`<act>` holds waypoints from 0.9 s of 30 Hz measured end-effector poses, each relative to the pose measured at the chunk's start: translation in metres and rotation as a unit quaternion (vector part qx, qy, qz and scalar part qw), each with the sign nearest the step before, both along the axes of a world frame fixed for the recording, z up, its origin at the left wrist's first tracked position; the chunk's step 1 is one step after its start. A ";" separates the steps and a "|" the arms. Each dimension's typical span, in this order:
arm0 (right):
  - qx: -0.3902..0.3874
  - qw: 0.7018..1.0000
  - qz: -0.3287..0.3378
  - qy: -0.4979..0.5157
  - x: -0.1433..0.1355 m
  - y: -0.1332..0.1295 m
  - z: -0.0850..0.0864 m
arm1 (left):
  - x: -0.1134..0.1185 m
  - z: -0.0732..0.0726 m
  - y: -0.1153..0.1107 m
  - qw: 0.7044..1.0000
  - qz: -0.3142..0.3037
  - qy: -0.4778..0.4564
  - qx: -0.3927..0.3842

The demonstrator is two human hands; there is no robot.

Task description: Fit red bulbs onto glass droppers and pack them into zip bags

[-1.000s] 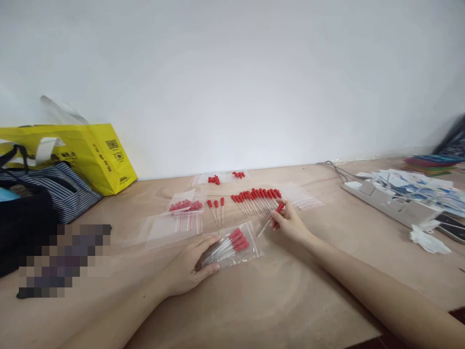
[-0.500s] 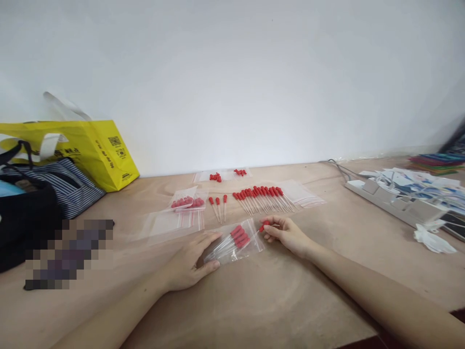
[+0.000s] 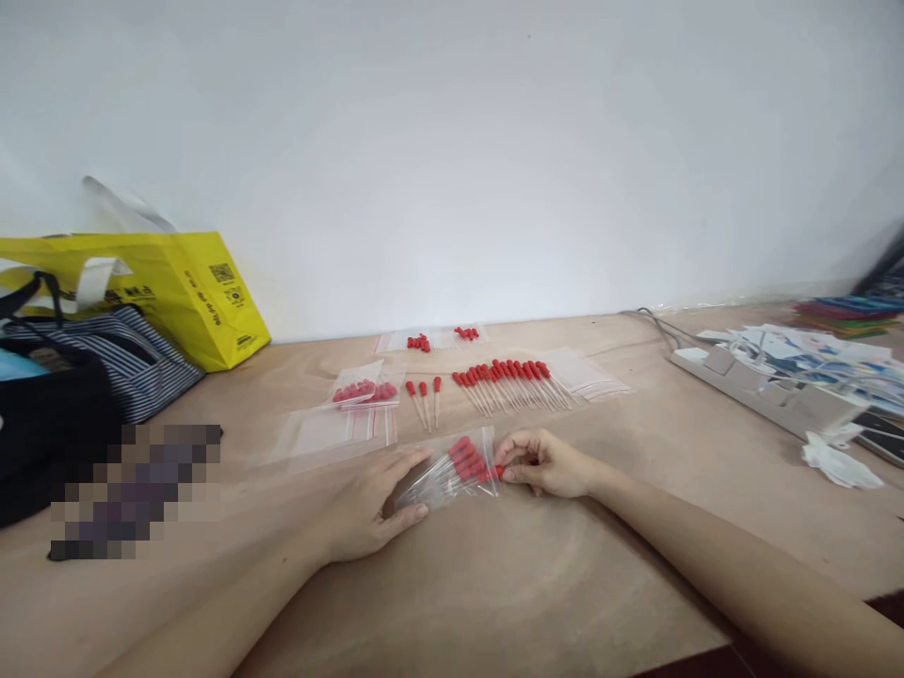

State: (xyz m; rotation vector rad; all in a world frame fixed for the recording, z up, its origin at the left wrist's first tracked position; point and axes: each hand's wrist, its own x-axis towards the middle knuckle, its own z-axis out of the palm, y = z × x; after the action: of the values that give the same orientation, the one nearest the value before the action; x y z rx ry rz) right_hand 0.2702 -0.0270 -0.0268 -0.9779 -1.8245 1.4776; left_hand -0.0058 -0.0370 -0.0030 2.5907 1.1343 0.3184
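Note:
A clear zip bag (image 3: 442, 480) lies in front of me with several red-topped droppers (image 3: 466, 459) inside, their clear stems toward the left. My left hand (image 3: 371, 504) rests at the bag's left end, thumb and fingers around its edge. At the bag's right opening, my right hand (image 3: 540, 463) pinches the red bulb of a dropper (image 3: 500, 471); the stem is inside the bag. Behind the bag are three loose droppers (image 3: 424, 388) and a row of several more (image 3: 505, 374).
Filled bags (image 3: 363, 391) and flat bags (image 3: 321, 433) lie at centre left, more droppers (image 3: 419, 344) near the wall. A yellow bag (image 3: 204, 301) and a black bag (image 3: 56, 424) stand left. A power strip (image 3: 741, 391), cables and papers lie right.
My right hand has moved left and toward me, and its dropper has slid further into the bag. My left hand has hardly moved.

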 end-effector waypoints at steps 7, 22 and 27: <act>0.035 0.999 0.008 -0.003 -0.008 0.000 -0.002 | 0.002 0.002 -0.001 1.000 -0.016 -0.024 0.009; 0.235 0.959 0.007 -0.160 -0.005 0.000 0.001 | 0.001 0.000 0.000 1.000 -0.002 -0.020 0.000; 0.260 0.945 -0.052 -0.191 -0.008 -0.001 0.001 | -0.002 0.002 0.001 0.999 -0.001 -0.034 -0.019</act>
State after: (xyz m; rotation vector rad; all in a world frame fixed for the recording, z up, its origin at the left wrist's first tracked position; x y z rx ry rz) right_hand 0.2621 -0.0283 -0.0255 -1.1087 -2.2326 0.7019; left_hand -0.0077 -0.0361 -0.0009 2.5290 1.1042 0.3776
